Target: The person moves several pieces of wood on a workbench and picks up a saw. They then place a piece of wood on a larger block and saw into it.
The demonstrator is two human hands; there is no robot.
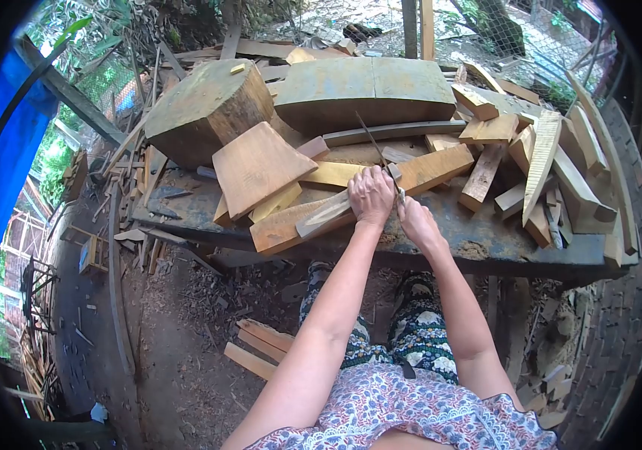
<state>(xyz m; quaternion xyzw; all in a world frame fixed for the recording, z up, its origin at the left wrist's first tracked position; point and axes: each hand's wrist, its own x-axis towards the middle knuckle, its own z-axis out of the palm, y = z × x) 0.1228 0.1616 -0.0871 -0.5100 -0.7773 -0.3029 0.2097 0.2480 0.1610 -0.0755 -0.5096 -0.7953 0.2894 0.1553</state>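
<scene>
My left hand (371, 196) is closed over a short greyish wooden strip (324, 217), pressing it down on a thick wooden beam (433, 168) that lies along the workbench's near side. Just to its right, my right hand (419, 223) grips the handle of what looks like a handsaw (370, 138). The saw's long thin dark blade is seen nearly edge-on and points away from me, crossing the wood beside my left fingers. Where the blade meets the strip is mostly hidden by my hands.
A tapered wooden board (261, 169) leans at left on the workbench (478, 251). Behind stand two large wood blocks (208, 109) (366, 86). Offcuts (481, 176) are piled at right, with a ridged wedge (542, 161) among them. Wood pieces (261, 349) lie on the ground.
</scene>
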